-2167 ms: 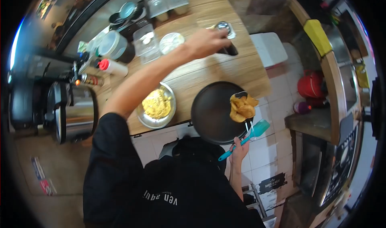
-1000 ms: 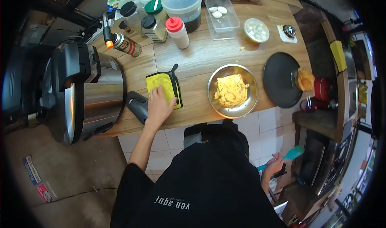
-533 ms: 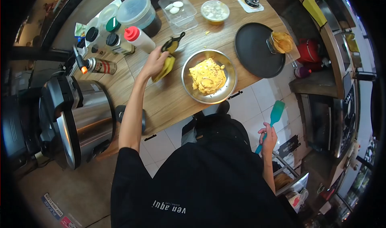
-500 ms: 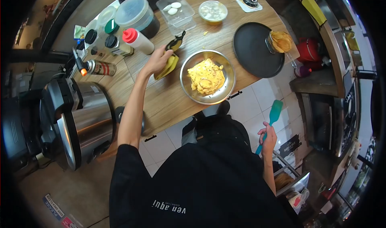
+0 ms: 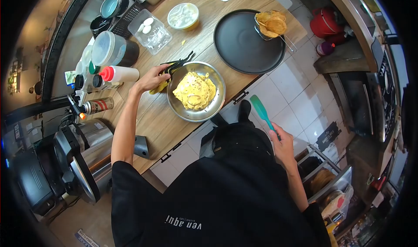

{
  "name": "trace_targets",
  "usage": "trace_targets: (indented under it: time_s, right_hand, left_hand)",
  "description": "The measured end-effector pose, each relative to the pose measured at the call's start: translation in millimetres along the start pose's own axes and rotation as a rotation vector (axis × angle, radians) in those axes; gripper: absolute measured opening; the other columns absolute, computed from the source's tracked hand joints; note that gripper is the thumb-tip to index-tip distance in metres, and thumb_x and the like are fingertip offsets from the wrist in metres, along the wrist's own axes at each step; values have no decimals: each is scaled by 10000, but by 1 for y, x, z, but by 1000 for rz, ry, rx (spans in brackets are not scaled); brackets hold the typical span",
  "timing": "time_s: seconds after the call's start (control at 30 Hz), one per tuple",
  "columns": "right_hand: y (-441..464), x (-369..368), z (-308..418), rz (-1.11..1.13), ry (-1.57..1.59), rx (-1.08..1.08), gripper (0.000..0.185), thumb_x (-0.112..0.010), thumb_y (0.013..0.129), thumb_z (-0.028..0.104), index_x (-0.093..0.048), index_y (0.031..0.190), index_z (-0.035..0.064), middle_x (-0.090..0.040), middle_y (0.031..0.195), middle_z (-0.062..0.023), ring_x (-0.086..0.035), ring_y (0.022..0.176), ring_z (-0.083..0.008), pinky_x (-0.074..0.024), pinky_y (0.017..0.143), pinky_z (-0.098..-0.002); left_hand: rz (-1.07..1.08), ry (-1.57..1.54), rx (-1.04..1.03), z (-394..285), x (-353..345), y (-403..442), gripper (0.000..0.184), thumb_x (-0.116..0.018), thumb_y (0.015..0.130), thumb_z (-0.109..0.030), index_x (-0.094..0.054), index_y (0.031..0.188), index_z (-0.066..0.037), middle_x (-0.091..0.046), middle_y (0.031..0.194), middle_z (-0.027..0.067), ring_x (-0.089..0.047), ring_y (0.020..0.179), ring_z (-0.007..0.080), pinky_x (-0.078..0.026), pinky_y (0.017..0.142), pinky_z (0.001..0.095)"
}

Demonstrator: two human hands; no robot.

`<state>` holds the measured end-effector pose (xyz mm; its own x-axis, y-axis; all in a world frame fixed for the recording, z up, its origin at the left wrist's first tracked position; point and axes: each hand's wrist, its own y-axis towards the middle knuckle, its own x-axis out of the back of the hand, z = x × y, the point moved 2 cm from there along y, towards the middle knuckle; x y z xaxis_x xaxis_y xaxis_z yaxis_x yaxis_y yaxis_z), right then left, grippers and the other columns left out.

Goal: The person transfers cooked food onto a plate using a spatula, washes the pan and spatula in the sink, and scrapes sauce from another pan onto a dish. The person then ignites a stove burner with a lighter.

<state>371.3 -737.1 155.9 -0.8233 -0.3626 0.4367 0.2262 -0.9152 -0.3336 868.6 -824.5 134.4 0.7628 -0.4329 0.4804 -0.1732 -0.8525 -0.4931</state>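
My left hand (image 5: 153,79) is closed around a black-and-yellow tong-like tool (image 5: 177,64), which sits at the left rim of a round metal bowl (image 5: 220,99). Whether the tool grips that rim I cannot tell. A heap of yellow scrambled egg (image 5: 194,91) with dark specks fills the middle of the bowl. Over the floor, to the right of my body, my right hand (image 5: 283,143) grasps a teal silicone spatula (image 5: 261,109) by its handle, blade upward and away from the bowl.
A black round plate (image 5: 246,44) carries a wire basket of chips (image 5: 271,24). Behind the bowl stand a lidded tub (image 5: 183,17) and a clear tray with eggs (image 5: 153,37). A squeeze bottle (image 5: 124,74), blowtorch (image 5: 99,105) and steel cooker (image 5: 93,139) line the left.
My left hand has brought the black-and-yellow tool to the bowl's rim. My right hand has raised the spatula and moved it inward. The camera view has shifted.
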Motion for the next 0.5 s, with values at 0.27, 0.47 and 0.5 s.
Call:
trace_targets:
  time_s: [0.27,0.47,0.5]
  right_hand:
    - [28,-79,0,161,378,-222,232,-531,962,221,-573,1053,12,-619,754,-17,-511,569,-58,-424,535,-227]
    - [43,-131,31,30,443,-80,206,-549,935,139,-518,1063,-20,-697,982,-142,-678,693,-171,-537,671,-310]
    - [43,-134,34,25,442,-90,206,-549,935,139,-518,1063,-20,-697,982,-142,-678,693,-171,-537,671,-310]
  left_hand:
    - [-36,-160,21,8,-19,-7,345,-488,982,-297,-503,1191,-23,-555,856,16,-478,797,99,-418,697,279]
    - [-169,234,-225,28,-28,-11,422,-535,956,-288,-447,1284,-38,-574,961,41,-522,832,120,-445,748,285]
    - [-111,-6,-126,19,-28,-13,418,-548,946,-265,-455,1285,-39,-579,978,50,-525,835,124,-450,757,289]
